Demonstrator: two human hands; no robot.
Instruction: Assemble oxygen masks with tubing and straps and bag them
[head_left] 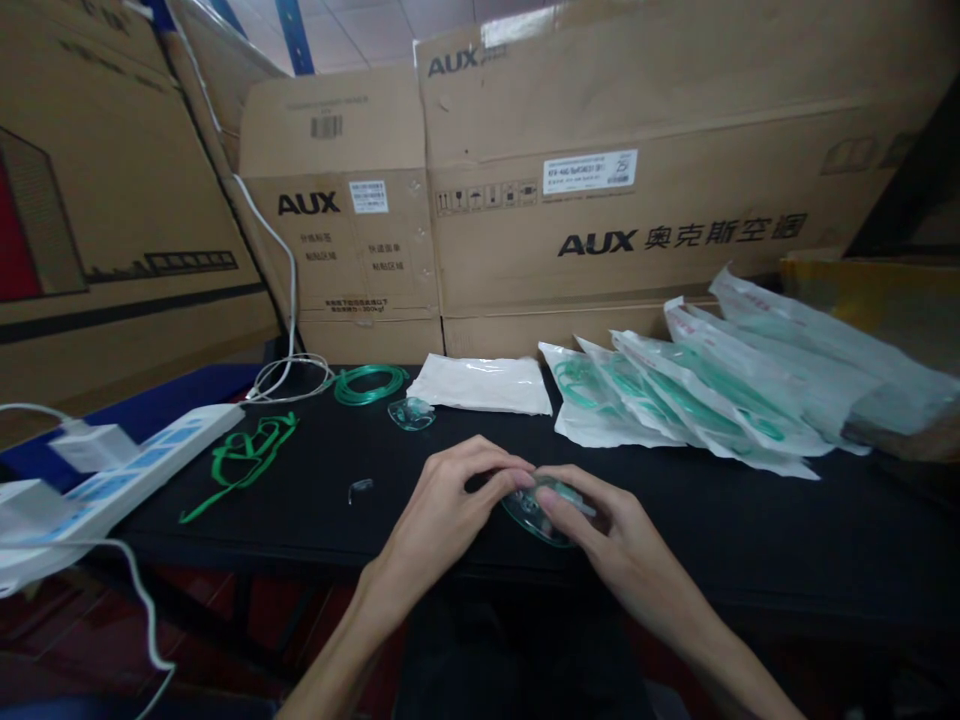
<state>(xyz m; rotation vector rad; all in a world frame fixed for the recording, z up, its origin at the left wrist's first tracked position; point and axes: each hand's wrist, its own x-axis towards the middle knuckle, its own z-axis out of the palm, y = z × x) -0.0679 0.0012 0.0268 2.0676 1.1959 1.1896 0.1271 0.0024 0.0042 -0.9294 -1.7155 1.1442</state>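
Near the front edge of the black table, both hands hold a clear greenish oxygen mask (541,520) between them. My left hand (469,490) pinches its upper left part, thumb and fingers closed together. On the right side, my right hand (592,510) grips the mask with the thumb on top and fingers curled behind. The fingers cover much of the mask's middle. A small clear plastic piece (361,488) lies left of my left hand. Beyond it rest another clear mask-like piece (412,413) and a coil of green tubing (370,384).
Green elastic strap (251,460) lies at the left, beside a white power strip (150,470) with plugs and cables. A white packet (481,385) sits at the back. Several sealed pouches (675,390) with green contents overlap at the right. Large cardboard boxes (637,120) wall off the rear.
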